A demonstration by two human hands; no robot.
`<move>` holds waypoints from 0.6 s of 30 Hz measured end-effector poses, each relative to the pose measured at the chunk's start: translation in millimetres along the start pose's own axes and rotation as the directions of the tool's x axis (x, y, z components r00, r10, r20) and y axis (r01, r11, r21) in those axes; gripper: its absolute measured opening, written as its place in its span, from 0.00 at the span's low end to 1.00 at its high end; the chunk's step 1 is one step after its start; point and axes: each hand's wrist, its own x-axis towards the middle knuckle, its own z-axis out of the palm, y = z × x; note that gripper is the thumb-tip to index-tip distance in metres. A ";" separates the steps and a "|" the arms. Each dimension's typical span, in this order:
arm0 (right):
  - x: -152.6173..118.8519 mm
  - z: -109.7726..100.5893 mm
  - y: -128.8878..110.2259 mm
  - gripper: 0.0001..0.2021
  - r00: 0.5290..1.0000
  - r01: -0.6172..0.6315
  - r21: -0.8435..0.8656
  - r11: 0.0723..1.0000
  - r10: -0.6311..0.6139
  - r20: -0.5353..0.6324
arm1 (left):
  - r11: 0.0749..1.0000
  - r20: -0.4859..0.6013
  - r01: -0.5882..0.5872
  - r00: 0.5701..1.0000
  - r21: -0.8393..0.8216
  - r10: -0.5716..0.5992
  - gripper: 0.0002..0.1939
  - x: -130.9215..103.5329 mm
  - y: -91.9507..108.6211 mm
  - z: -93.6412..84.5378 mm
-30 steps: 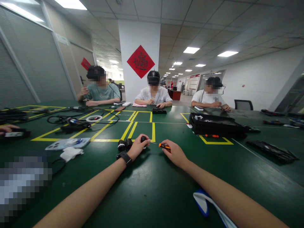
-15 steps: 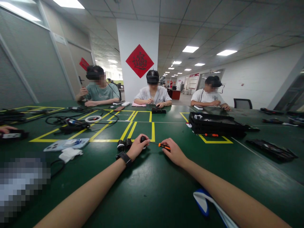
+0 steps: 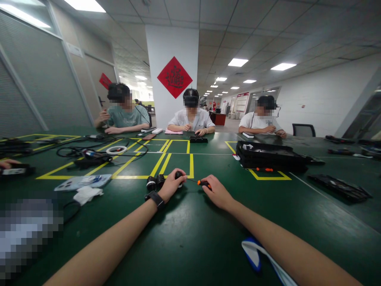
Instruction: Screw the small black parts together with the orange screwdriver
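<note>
My left hand (image 3: 172, 186), with a dark watch (image 3: 155, 198) on its wrist, is closed around a small black cylindrical part (image 3: 178, 174). My right hand (image 3: 217, 191) grips a screwdriver (image 3: 204, 183) with an orange and black handle. Its thin shaft points left and reaches the black part, but I cannot make out exactly where the tip touches. Just left of my left hand, two similar black cylindrical parts (image 3: 151, 183) stand side by side on the green table (image 3: 184, 242).
At right lie stacked black casings (image 3: 268, 154), an orange-handled tool (image 3: 264, 169) and a black panel (image 3: 339, 188). Left are a phone (image 3: 83, 182), crumpled tissue (image 3: 87, 194) and cables (image 3: 89, 153). A blue-white strap (image 3: 252, 254) lies near my right forearm. Several people sit around the table.
My right hand has shifted very slightly, and its fingers sit a little differently on the screwdriver handle. The left hand keeps its hold on the black part.
</note>
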 end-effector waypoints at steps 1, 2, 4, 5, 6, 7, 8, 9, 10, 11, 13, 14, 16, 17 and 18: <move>0.7 0.5 1.1 0.10 1.000 -0.013 -0.008 1.000 0.013 -0.008 | 1.000 0.002 0.002 1.000 -0.002 -0.002 0.13 0.0 0.3 0.0; 1.3 1.0 2.5 0.09 1.000 -0.023 -0.013 1.000 0.022 -0.012 | 1.000 0.006 0.006 1.000 -0.004 -0.006 0.13 0.1 0.4 0.0; 2.4 1.8 5.1 0.09 1.000 -0.022 -0.009 1.000 0.022 -0.006 | 1.000 0.009 0.013 1.000 -0.006 -0.013 0.13 0.3 0.4 -0.1; 2.7 2.1 6.0 0.09 1.000 -0.014 -0.002 1.000 0.014 -0.002 | 1.000 0.007 0.016 1.000 -0.006 -0.016 0.13 0.4 0.2 -0.1; 2.7 2.1 6.6 0.08 1.000 -0.004 0.007 1.000 0.004 0.000 | 1.000 0.002 0.018 1.000 -0.005 -0.018 0.14 0.5 -0.1 -0.1; 2.6 2.0 6.8 0.08 1.000 0.006 0.015 1.000 -0.006 -0.001 | 1.000 -0.005 0.021 1.000 -0.004 -0.021 0.14 0.6 -0.4 0.0; 2.4 1.8 6.5 0.07 1.000 0.013 0.024 1.000 -0.013 -0.005 | 1.000 -0.009 0.024 1.000 -0.001 -0.024 0.14 0.6 -0.7 0.1; 2.0 1.6 5.9 0.07 1.000 0.019 0.031 0.999 -0.019 -0.010 | 1.000 -0.010 0.025 1.000 0.003 -0.025 0.14 0.7 -1.0 0.2; 1.6 1.3 5.1 0.08 1.000 0.024 0.035 0.999 -0.023 -0.012 | 1.000 -0.008 0.024 1.000 0.009 -0.024 0.14 0.7 -1.2 0.3; 1.3 1.0 4.3 0.08 1.000 0.028 0.035 0.999 -0.028 -0.011 | 1.000 -0.004 0.021 1.000 0.016 -0.020 0.15 0.8 -1.5 0.3; 0.8 0.8 2.8 0.09 0.999 0.033 0.018 0.999 -0.033 -0.006 | 1.000 0.002 0.007 1.000 0.025 -0.007 0.15 1.0 -2.1 0.4; 0.7 0.9 2.4 0.09 0.999 0.030 0.001 1.000 -0.030 -0.010 | 1.000 0.003 0.000 1.000 0.027 0.000 0.15 1.2 -2.4 0.4; 1.0 1.3 2.8 0.08 1.000 0.011 -0.040 0.999 -0.012 -0.029 | 1.000 0.004 -0.006 1.000 0.024 0.006 0.15 1.5 -2.7 0.4; 1.4 1.6 3.4 0.08 0.999 -0.003 -0.056 0.998 0.001 -0.036 | 1.000 0.007 -0.005 1.000 0.021 0.005 0.15 1.6 -2.6 0.4; 1.9 1.9 4.2 0.09 0.999 -0.014 -0.068 0.998 0.011 -0.037 | 1.000 0.009 -0.001 1.000 0.018 0.001 0.15 1.6 -2.4 0.4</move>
